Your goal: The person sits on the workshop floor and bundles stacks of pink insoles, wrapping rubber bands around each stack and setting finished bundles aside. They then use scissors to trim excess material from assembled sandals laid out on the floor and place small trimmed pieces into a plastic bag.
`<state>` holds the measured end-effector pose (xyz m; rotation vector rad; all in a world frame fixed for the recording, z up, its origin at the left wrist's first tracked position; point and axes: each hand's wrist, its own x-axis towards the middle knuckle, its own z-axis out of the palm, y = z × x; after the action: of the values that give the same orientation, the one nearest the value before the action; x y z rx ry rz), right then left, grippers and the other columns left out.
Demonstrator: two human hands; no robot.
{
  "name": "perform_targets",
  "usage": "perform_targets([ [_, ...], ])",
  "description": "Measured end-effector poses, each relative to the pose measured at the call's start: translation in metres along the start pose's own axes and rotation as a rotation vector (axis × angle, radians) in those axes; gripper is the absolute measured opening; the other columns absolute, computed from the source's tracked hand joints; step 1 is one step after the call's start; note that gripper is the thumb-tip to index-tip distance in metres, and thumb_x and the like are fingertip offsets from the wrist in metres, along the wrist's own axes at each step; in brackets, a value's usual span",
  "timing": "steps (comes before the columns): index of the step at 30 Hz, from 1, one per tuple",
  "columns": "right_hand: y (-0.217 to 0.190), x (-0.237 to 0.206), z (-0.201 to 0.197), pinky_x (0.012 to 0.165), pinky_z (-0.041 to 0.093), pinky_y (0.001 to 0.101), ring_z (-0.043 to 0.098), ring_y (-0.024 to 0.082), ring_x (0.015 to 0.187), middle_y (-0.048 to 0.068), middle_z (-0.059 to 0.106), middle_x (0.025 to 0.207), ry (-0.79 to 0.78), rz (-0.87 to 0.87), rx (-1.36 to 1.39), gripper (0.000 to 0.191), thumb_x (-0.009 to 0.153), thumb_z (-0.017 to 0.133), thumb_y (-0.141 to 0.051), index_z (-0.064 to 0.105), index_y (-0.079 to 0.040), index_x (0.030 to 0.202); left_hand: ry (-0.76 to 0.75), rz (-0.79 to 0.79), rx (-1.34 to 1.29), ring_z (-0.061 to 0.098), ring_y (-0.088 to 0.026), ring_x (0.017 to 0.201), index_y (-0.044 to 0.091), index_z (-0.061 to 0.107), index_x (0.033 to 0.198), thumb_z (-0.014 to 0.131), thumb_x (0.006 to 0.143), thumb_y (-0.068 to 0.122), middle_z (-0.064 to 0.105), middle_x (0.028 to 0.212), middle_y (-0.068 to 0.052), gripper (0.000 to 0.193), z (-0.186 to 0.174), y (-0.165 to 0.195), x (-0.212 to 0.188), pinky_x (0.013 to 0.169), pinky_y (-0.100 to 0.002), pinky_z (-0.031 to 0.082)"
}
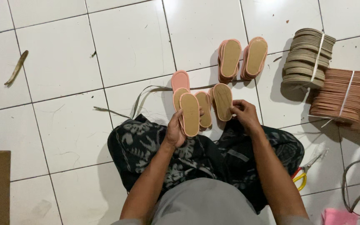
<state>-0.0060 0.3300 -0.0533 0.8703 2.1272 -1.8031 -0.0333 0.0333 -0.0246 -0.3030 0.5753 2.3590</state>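
we're holding small pink-edged tan soles point(190, 114) upright, fanned out side by side, just above our lap.

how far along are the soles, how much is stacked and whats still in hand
Looks done: two pink-edged stacks stand on the tiled floor. In hand: the left hand holds a tan sole, and the right hand pinches another sole. Left: loose soles in front, plus two tied bundles at right.

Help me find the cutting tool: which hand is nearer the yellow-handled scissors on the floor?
Right. The right hand is above and left of the scissors, holding a sole; the left hand is farther left.
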Motion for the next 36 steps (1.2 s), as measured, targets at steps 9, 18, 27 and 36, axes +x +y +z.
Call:
perform_targets([
  [9,-0.024,-0.052,0.062,0.061,0.052,0.0276,0.066,0.012,0.076,0.007,0.07,0.087,-0.3,-0.118,-0.017,0.039,0.094,0.072,-0.019,0.062,0.0,0.127,0.029,0.061,0.205,0.07,-0.024,0.111,-0.005,0.053,0.138,0.055,0.109,0.025,0.068,0.127,-0.014,0.042,-0.009,-0.018,0.005,0.094,-0.038,0.059],
  [18,-0.017,-0.003,0.008,0.069,0.056,0.0273,0.069,0.011,0.08,0.005,0.073,0.096,0.087,-0.218,-0.318,0.041,0.093,0.073,-0.019,0.066,0.003,0.126,0.027,0.079,0.165,0.071,-0.02,0.099,0.0,0.052,0.139,0.034,0.109,0.048,0.069,0.122,-0.014,0.06,0.006,0.0,-0.002,0.087,-0.034,0.06],
  [27,-0.038,-0.054,0.072,0.062,0.053,0.0278,0.068,0.011,0.075,0.006,0.075,0.088,-0.144,-0.21,-0.116,0.038,0.094,0.072,-0.027,0.07,0.002,0.119,0.034,0.063,0.286,0.07,-0.019,0.105,-0.003,0.055,0.136,0.052,0.11,0.029,0.067,0.123,-0.012,0.041,-0.008,-0.024,0.007,0.088,-0.036,0.06],
  [36,-0.016,-0.027,0.046,0.074,0.057,0.0244,0.071,0.011,0.086,0.006,0.076,0.099,0.113,-0.185,0.136,0.029,0.1,0.067,-0.016,0.067,0.004,0.119,0.067,0.124,0.23,0.069,-0.022,0.11,-0.001,0.054,0.14,0.031,0.108,0.051,0.068,0.129,-0.014,0.065,-0.006,-0.002,-0.004,0.093,-0.036,0.058],
])
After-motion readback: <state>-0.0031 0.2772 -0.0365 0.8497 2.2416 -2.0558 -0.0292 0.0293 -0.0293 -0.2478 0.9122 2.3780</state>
